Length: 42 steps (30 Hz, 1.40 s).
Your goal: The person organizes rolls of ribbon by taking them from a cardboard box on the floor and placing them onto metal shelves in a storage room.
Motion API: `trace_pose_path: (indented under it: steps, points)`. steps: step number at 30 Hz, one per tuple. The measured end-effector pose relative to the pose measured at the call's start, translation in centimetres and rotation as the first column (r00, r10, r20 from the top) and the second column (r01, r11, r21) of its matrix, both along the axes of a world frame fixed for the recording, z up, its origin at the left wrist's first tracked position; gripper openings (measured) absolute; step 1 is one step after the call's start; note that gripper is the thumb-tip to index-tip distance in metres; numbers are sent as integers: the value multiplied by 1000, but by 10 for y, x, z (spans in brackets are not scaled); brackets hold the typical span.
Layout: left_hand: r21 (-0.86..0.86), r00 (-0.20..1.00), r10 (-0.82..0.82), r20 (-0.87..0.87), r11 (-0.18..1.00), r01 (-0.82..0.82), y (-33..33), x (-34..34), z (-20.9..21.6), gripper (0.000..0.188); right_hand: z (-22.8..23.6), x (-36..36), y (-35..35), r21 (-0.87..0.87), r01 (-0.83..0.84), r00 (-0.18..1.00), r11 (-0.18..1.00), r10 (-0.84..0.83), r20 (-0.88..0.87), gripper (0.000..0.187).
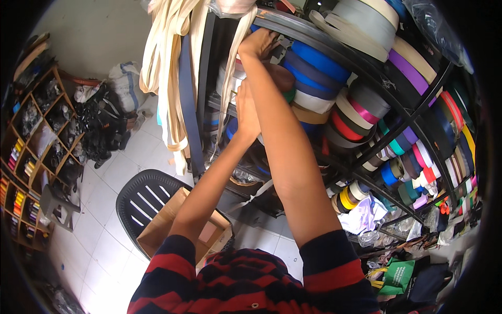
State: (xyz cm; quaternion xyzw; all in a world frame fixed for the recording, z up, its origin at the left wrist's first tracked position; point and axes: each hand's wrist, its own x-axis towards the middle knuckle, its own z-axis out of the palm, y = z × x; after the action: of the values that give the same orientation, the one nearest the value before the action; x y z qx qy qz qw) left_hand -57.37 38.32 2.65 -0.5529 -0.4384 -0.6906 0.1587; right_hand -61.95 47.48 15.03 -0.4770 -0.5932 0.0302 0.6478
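Observation:
Both my arms reach up into a dark metal rack [282,23] of webbing and ribbon rolls. My right hand [259,43] is highest, just under the top rail, its fingers curled in among the rolls; what they grip is hidden. Below it, my left hand [247,111] lies against the rolls with its visible fingers stretched upward, partly covered by my right forearm. A brown roll [281,77] sits behind my right forearm. Close on its right is a stack of blue rolls [319,63]. A cream strap [230,68] hangs down beside my hands.
Long cream straps [164,68] and a dark blue strap [189,104] hang at the rack's left end. A black plastic chair [128,193] holds an open cardboard box [162,222] below my left arm. Wooden pigeonhole shelves [52,110] with thread spools stand far left. A grey stool [57,201] stands near them.

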Motion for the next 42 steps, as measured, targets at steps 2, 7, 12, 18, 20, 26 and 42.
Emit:
trace_pose_path:
  steps: [2, 7, 12, 18, 20, 26, 42]
  points:
    - [0, 1000, -11, 9, 1000, 11, -1, 0, 1, 21, -3, -2, -4, -2, -1, 1000, 1000, 1, 21, 68]
    - [-62, 995, -77, 59, 995, 80, -11, 0, 6, 26, -7, 3, -33, 44, -173, 983, 984, 169, 67, 70]
    - [-241, 979, -159, 128, 953, 186, -16, -1, -1, 62, -11, 12, -80, -85, -475, 876, 876, 480, 46, 82]
    - [-19, 951, -201, 233, 977, 211, -20, 13, 3, 86, -23, 38, -135, -240, -512, 790, 825, 562, 245, 76]
    - [0, 925, -297, 236, 952, 306, -34, 20, 15, 89, -33, 48, -147, -148, -547, 785, 824, 566, 252, 74]
    - [-95, 994, 95, 61, 992, -89, -60, 13, 2, 58, -65, 85, -210, 15, -577, 739, 817, 514, 434, 62]
    - [-116, 796, -338, 503, 886, 449, -153, 35, -80, 15, -176, 256, -265, -418, -732, 680, 538, 620, -392, 26]
